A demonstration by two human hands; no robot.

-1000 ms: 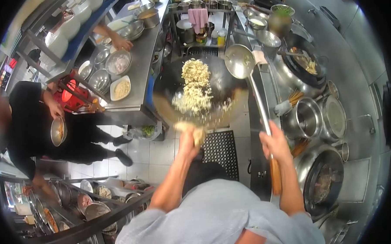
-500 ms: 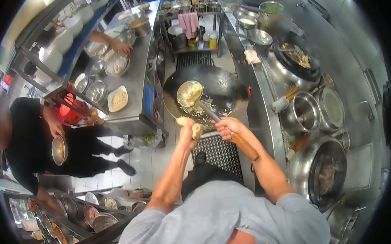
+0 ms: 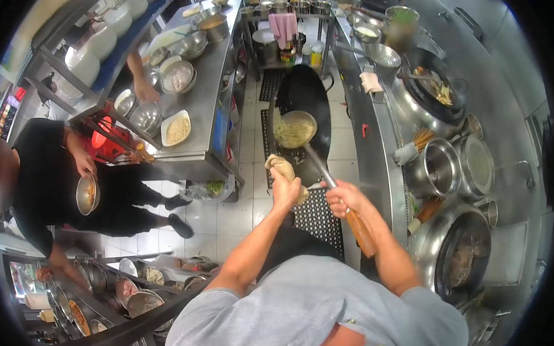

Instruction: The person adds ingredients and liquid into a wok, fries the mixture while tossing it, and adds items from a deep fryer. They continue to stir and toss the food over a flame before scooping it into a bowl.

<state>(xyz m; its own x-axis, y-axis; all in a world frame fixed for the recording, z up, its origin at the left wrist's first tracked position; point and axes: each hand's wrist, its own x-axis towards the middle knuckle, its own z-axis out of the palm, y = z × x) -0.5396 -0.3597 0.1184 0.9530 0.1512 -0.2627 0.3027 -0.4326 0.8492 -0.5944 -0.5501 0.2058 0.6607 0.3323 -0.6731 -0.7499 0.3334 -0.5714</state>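
My left hand (image 3: 285, 191) is closed round a folded beige cloth (image 3: 278, 163) at the near edge of a large dark wok (image 3: 314, 103). Whatever part of the wok lies under the cloth is hidden. The wok is tipped steeply on its side, its hollow facing left. Closed on a long-handled ladle (image 3: 318, 161), my right hand (image 3: 346, 199) grips the metal shaft just above its wooden end. The ladle's bowl is inside the wok, full of pale, shredded-looking food (image 3: 294, 132). More pale bits cling to the wok's left side.
On the left, a steel counter (image 3: 194, 124) carries bowls and a white dish of pale food (image 3: 176, 129). A co-worker in black (image 3: 45, 177) holds a metal bowl (image 3: 87, 195); another person's hand (image 3: 143, 89) reaches over bowls. Burners with woks (image 3: 437, 79) line the right.
The wok has swung from lying fairly level to steeply tipped, and shifted right. The ladle moved right and down with it. The far hand at the counter moved left and down.
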